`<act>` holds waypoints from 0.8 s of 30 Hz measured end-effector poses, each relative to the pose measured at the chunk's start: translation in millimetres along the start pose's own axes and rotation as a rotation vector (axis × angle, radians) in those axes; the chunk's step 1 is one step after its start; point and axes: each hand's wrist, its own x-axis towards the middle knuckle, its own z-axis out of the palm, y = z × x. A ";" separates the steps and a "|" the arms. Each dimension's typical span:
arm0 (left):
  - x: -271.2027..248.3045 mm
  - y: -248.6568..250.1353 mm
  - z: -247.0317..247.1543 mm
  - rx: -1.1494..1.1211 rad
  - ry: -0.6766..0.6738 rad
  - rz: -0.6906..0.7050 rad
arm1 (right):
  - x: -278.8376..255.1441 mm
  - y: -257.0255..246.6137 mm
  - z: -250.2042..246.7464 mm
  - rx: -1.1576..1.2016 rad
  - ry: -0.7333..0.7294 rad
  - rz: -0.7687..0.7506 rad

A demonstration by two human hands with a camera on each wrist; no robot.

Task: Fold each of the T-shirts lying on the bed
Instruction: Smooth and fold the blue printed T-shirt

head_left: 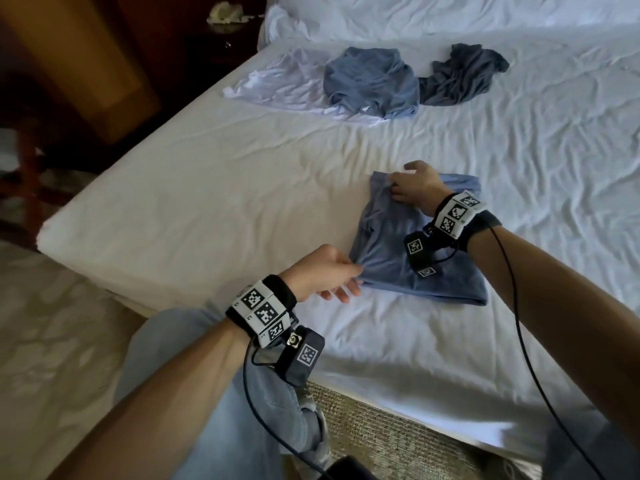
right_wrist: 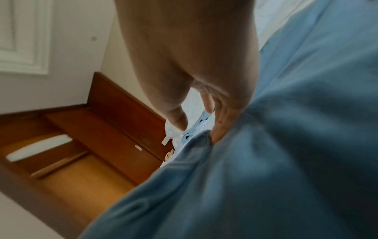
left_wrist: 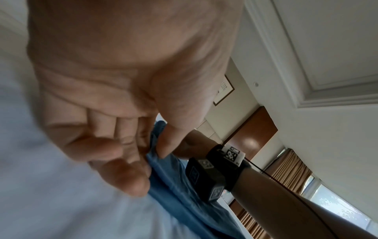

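A blue T-shirt (head_left: pixel 391 251) lies partly folded into a rough rectangle on the white bed (head_left: pixel 207 202), near its front edge. My left hand (head_left: pixel 329 275) pinches the shirt's near left edge between thumb and fingers; the left wrist view shows the blue cloth (left_wrist: pixel 174 186) caught under the thumb. My right hand (head_left: pixel 415 185) grips the shirt's far edge with curled fingers, and in the right wrist view the blue fabric (right_wrist: pixel 266 161) bunches against those fingers. Farther back lie a white T-shirt (head_left: pixel 277 84), a second blue T-shirt (head_left: pixel 370 81) and a dark grey T-shirt (head_left: pixel 460 74), all crumpled.
The bed's left edge and corner (head_left: pixel 45 237) drop to a pale carpet (head_left: pixel 52 358). A dark wooden nightstand (head_left: pixel 207 46) stands by the head of the bed. A woven mat (head_left: pixel 381 427) lies under my legs. Wrinkled bare sheet stretches to the right.
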 end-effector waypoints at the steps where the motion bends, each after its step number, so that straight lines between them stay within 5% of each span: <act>1: 0.2 1.1 -0.7 0.011 0.003 -0.004 | 8.4 3.9 2.1 -0.029 0.008 -0.021; 4: 2.3 4.1 -2.0 0.089 0.076 0.020 | 8.9 3.5 3.5 -0.138 0.009 -0.087; 8: 11.4 14.4 -1.9 0.291 0.407 0.210 | -16.0 -11.4 3.1 -0.303 -0.007 -0.134; 13: 35.7 37.5 10.7 0.283 0.511 0.403 | -46.5 -15.3 -9.7 -0.466 0.004 -0.221; 20: 66.4 53.7 15.6 0.541 0.487 0.203 | -106.5 25.2 -48.6 -0.604 -0.002 -0.178; 24: 64.2 61.6 9.7 0.312 0.544 0.238 | -137.4 60.6 -59.3 -0.763 -0.066 -0.163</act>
